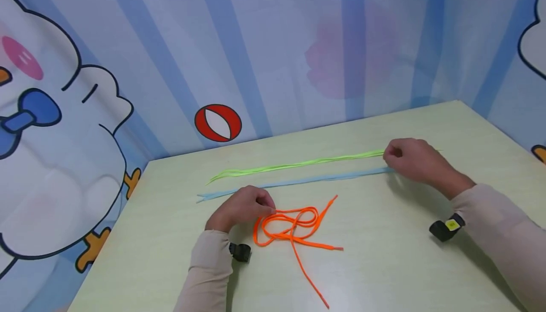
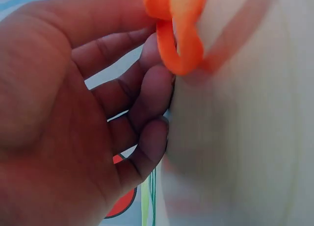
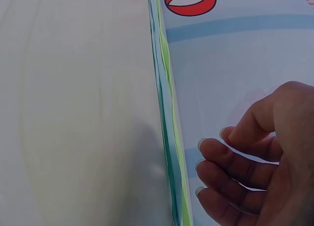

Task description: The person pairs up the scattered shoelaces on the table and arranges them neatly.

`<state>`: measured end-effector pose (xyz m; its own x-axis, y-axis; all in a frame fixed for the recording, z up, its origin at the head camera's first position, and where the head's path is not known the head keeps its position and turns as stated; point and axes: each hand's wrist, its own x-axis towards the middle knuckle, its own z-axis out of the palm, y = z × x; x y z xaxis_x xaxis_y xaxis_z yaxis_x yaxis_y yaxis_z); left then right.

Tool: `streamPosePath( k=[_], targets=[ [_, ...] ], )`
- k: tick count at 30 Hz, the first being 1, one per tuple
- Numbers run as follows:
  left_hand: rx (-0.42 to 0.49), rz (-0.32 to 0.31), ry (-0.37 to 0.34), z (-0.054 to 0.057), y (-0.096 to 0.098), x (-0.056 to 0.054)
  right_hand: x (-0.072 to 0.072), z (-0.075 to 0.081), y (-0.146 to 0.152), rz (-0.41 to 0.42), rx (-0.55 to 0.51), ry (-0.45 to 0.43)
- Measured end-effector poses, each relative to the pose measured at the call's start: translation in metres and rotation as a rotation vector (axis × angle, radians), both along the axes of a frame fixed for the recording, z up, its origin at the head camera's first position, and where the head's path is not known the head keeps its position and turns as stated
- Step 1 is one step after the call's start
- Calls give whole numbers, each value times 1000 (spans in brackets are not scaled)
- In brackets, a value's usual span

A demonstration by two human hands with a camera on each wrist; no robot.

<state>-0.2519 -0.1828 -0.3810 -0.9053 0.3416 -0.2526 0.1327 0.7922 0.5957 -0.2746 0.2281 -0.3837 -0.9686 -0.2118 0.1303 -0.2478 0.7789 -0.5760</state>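
A tangled orange shoelace (image 1: 294,237) lies in loose loops in the middle of the table, its ends spread toward the right and front. My left hand (image 1: 243,207) is at its left side and pinches a loop; in the left wrist view that orange loop (image 2: 186,47) shows at the fingertips. Behind it, a blue shoelace (image 1: 298,180) and a bright green shoelace (image 1: 298,164) lie stretched out side by side, each in several strands. Above their right ends my right hand (image 1: 415,160) hovers, fingers loosely curled. The right wrist view shows nothing between its fingers.
Pale wood-grained table (image 1: 384,264) under everything. A printed cloth backdrop (image 1: 273,56) with blue stripes and cartoon figures stands behind the table's back edge. Each wrist wears a black strap with a small device (image 1: 445,229).
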Motion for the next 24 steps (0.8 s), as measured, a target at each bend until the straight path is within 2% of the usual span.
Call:
streamPosePath(
  k=[5,10,17,24],
  targets=[
    [64,-34,-36,3,0,2,-1,-2,-3,15,9,2],
    [154,-86,-93,1,2,1,0,-2,-6,28,26,6],
    [259,-185,-176,-1,16,3,2,-4,-11,31,36,-5],
    [345,-247,-236,1,31,10,5,-7,-18,60,31,-4]
  ],
)
